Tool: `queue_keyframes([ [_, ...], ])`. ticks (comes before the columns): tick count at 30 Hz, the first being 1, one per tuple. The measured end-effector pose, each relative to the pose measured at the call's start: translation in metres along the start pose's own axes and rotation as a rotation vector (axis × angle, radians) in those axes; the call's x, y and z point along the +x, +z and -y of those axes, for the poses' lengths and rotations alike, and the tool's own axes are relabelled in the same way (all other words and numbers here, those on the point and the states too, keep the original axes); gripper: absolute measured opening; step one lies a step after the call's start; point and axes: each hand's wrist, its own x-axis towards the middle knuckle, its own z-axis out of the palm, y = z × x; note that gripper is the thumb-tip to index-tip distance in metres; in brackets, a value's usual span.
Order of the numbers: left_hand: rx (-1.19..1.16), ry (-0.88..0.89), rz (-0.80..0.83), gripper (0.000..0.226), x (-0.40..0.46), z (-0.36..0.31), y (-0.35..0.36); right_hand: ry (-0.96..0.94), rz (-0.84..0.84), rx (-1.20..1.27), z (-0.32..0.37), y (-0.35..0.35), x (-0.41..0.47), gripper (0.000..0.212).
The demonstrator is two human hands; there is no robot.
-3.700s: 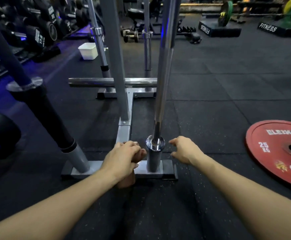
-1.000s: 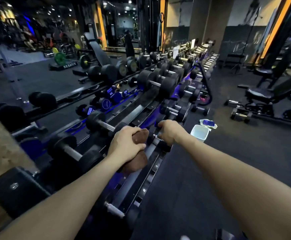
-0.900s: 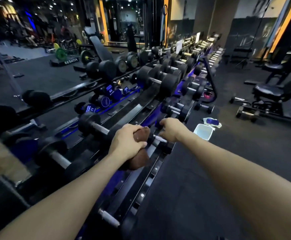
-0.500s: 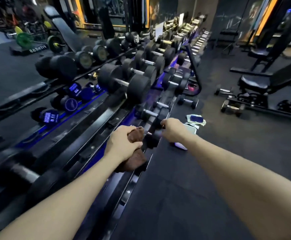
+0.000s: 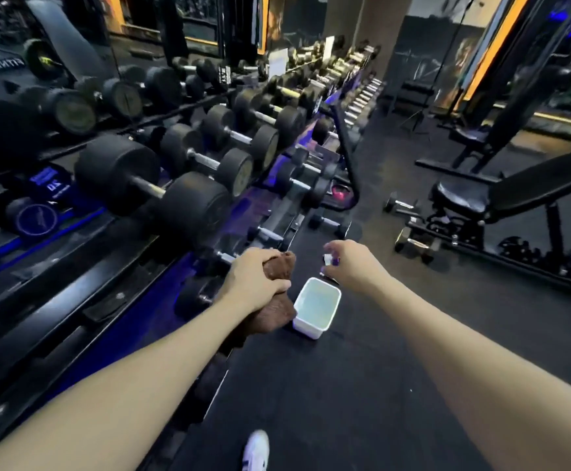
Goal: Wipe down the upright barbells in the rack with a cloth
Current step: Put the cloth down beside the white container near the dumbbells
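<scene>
The left hand (image 5: 255, 283) has its grip clenched round a bunched brown cloth (image 5: 274, 312), fingers wrapped over the middle so that a wad sticks out above the fist and a bigger fold hangs below. It looks soft, light and limp, possibly damp, so it is best held as a thick wad in the palm. The right hand (image 5: 353, 266) reaches forward, fingers loosely curled; whether its grip holds anything I cannot tell. Just beneath both hands, a white tub (image 5: 316, 309) of pale liquid sits on the floor (image 5: 311, 385) beside the dumbbell rack (image 5: 161, 185). No upright barbells are in view.
</scene>
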Motion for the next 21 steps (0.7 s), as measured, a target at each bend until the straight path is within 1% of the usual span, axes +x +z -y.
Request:
queue_keyframes([
  [3, -0.054, -0.049, 0.012, 0.045, 0.075, -0.009, 0.026, 0.023, 0.045, -0.002, -0.030, -0.014, 0.070, 0.055],
  [8, -0.068, -0.121, 0.026, 0.041, 0.187, -0.037, 0.061, -0.020, 0.066, -0.031, -0.075, -0.056, 0.178, 0.053],
  [9, -0.069, -0.131, 0.027, 0.042, 0.215, -0.044, 0.074, -0.028, 0.074, -0.035, -0.091, -0.065, 0.204, 0.053],
  [11, -0.074, -0.154, 0.019, 0.047, 0.245, -0.048, 0.087, -0.047, 0.103, -0.031, -0.108, -0.068, 0.235, 0.051],
  [13, -0.088, -0.206, -0.016, 0.053, 0.286, -0.049, 0.114, -0.079, 0.144, -0.029, -0.135, -0.070, 0.281, 0.052],
  [17, -0.137, -0.368, -0.174, 0.061, 0.347, -0.046, 0.171, -0.227, 0.272, -0.054, -0.179, -0.062, 0.372, 0.052],
  [19, -0.188, -0.466, -0.305, 0.060, 0.366, -0.048, 0.197, -0.341, 0.345, -0.104, -0.193, -0.059, 0.413, 0.046],
  [21, -0.249, -0.547, -0.417, 0.054, 0.376, -0.054, 0.220, -0.430, 0.425, -0.159, -0.205, -0.057, 0.441, 0.037],
])
